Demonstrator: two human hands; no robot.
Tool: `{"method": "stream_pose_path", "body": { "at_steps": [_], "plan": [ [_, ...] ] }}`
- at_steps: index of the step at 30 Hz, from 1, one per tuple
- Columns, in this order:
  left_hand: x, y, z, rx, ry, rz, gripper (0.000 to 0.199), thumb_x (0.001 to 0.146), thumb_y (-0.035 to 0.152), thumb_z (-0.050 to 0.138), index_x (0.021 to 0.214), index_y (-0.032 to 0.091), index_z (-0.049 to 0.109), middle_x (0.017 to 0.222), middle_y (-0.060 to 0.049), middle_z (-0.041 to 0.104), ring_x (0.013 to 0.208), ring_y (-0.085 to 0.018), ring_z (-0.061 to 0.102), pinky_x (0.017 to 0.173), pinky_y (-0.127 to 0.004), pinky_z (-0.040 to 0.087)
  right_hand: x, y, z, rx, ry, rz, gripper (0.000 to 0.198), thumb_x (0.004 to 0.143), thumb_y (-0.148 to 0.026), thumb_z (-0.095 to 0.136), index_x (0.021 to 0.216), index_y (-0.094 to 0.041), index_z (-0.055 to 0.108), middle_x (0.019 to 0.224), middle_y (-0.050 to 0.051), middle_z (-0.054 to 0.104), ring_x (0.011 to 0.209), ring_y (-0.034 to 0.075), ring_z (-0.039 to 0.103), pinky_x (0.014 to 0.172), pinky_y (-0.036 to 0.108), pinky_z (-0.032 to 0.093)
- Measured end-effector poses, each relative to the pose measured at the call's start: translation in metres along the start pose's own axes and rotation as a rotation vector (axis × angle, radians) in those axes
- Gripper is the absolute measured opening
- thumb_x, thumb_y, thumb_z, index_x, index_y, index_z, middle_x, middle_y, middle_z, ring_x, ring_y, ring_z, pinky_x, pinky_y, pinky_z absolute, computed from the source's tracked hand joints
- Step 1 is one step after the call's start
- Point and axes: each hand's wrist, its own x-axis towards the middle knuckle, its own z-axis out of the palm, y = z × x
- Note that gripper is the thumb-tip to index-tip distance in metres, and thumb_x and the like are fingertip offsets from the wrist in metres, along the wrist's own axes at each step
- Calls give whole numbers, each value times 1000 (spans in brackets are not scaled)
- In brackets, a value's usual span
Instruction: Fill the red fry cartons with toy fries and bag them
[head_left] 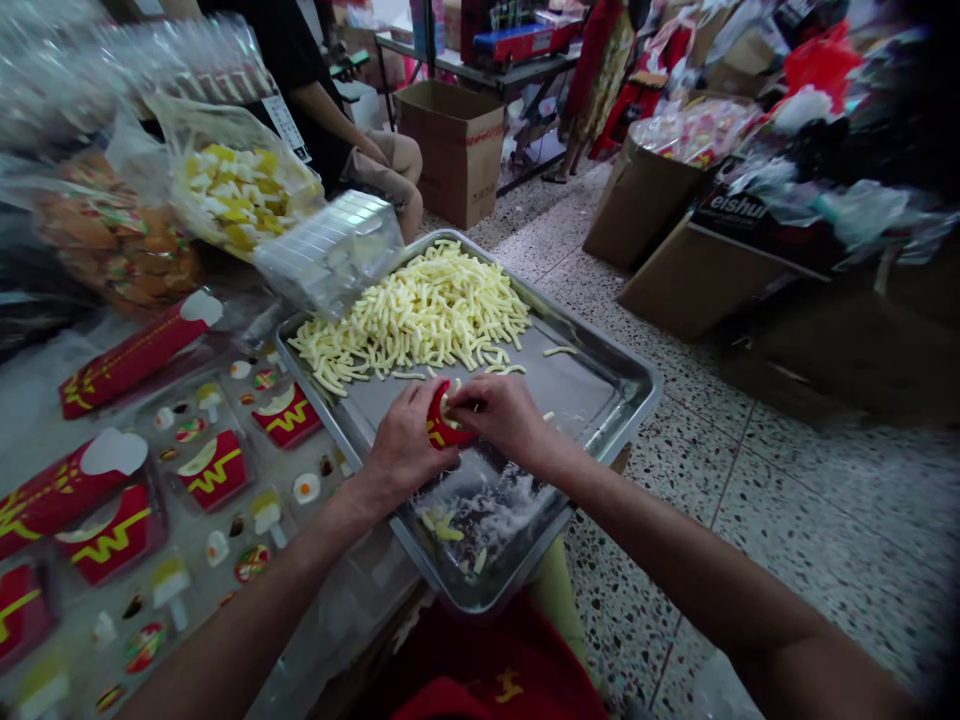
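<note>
My left hand (409,440) is closed around a small red fries carton (442,425) with yellow markings, held tilted over the metal tray (637,395). My right hand (502,412) pinches at the carton's mouth, where pale toy french fries show beside the fingertips; the fingers partly hide them. A large heap of the same pale yellow toy fries (427,310) lies at the tray's far end. A few loose ones and white crumbs are on the near part of the tray.
To the left, packed clear blister trays hold red cartons (214,470) and small toy foods. Behind them are a bag of yellow-and-white pieces (240,195), a bag of toy buns (116,235) and stacked clear plastic trays (330,245). Cardboard boxes (454,150) stand on the floor; a person sits nearby.
</note>
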Motion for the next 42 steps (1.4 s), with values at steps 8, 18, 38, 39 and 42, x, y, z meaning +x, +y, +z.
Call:
{"method": "stream_pose_path", "body": {
  "at_steps": [8, 18, 38, 39, 42],
  "plan": [
    [5, 3, 4, 47, 70, -19, 84, 65, 18, 73, 144, 16, 43, 128, -12, 58, 120, -30, 57, 110, -43, 47, 17, -13, -15, 214, -344, 72, 19, 86, -18, 57, 80, -16, 75, 66, -2, 65, 59, 9, 50, 58, 23, 36],
    [-4, -11, -22, 227, -131, 5, 72, 68, 18, 75, 136, 16, 49, 126, -14, 59, 118, -32, 57, 103, -44, 49, 3, 0, -13, 74, -70, 190, 17, 83, -25, 64, 68, -17, 67, 64, -2, 60, 61, 10, 48, 57, 25, 33],
    [11, 11, -15, -203, -76, -27, 80, 66, 25, 76, 141, 19, 46, 141, -9, 58, 129, -27, 57, 112, -41, 45, 2, 23, -75, -130, 129, -21, 21, 86, -30, 73, 105, -21, 76, 107, 7, 73, 75, 15, 64, 74, 33, 52],
    [13, 9, -17, -186, -81, -37, 82, 67, 28, 77, 142, 19, 46, 142, -10, 57, 130, -27, 57, 112, -41, 45, 14, 35, -80, -255, 52, -61, 27, 85, -27, 73, 112, -22, 75, 117, 9, 71, 79, 16, 64, 77, 34, 51],
    [12, 4, -15, -117, -147, -90, 92, 64, 31, 81, 146, 17, 42, 145, -13, 56, 132, -30, 55, 113, -43, 45, 41, 58, -80, -507, -198, -190, 25, 90, -23, 66, 112, -20, 76, 123, 11, 68, 95, 19, 64, 85, 34, 48]
  ]
}}
